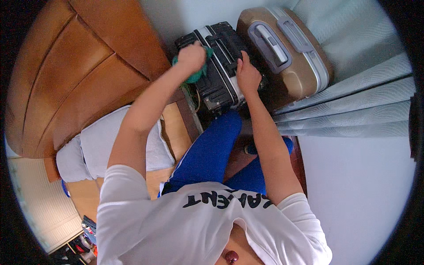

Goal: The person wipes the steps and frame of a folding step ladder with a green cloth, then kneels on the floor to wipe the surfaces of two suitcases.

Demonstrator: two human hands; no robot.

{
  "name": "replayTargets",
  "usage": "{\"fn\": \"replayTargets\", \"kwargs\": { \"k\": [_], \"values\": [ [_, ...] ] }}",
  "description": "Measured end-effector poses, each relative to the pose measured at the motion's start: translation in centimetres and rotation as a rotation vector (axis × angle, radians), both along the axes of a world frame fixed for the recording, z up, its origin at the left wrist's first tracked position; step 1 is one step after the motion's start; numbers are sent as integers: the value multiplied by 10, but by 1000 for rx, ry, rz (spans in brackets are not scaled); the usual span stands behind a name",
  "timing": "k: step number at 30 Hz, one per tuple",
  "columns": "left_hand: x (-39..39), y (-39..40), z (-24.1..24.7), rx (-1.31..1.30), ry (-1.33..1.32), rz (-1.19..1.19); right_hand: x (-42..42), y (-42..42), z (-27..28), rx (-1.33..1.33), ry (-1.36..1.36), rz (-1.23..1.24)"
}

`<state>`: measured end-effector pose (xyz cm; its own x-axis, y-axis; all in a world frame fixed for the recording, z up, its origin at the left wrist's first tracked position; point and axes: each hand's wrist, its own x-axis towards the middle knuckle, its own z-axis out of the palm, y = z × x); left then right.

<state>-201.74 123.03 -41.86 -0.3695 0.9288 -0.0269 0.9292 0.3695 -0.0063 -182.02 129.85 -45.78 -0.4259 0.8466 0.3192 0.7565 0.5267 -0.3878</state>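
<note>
A black hard-shell suitcase (217, 89) with a silver frame stands before me, its handle side facing up. My left hand (192, 57) is closed around a bunched green cloth (195, 77) and presses it against the suitcase's left part. Part of the cloth is hidden under the fingers. On the opposite side, my right hand (249, 77) grips the suitcase's edge, thumb and index finger showing near its carry handle (225, 49). The other fingertips are hidden.
A larger brown suitcase (298, 79) stands close on the right, against grey curtains (347, 102). To the left rises a brown leather headboard (89, 56), with a folded light-grey pad (116, 145) on a wooden surface below. My knee in blue trousers (212, 145) is close to the black suitcase.
</note>
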Motion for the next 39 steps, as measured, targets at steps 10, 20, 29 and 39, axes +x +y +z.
{"fn": "replayTargets", "kwargs": {
  "k": [10,20,29,39],
  "values": [
    [121,-70,-3,82,84,-259,6,2,8,-44,56,16],
    [153,-112,-18,42,-261,-512,5,5,7,-13,37,13],
    [111,-86,-14,353,-1071,-25,6,6,10,-182,93,17],
    [82,-23,-23,134,-1468,42,2,-14,38,-324,181,333]
  ]
}}
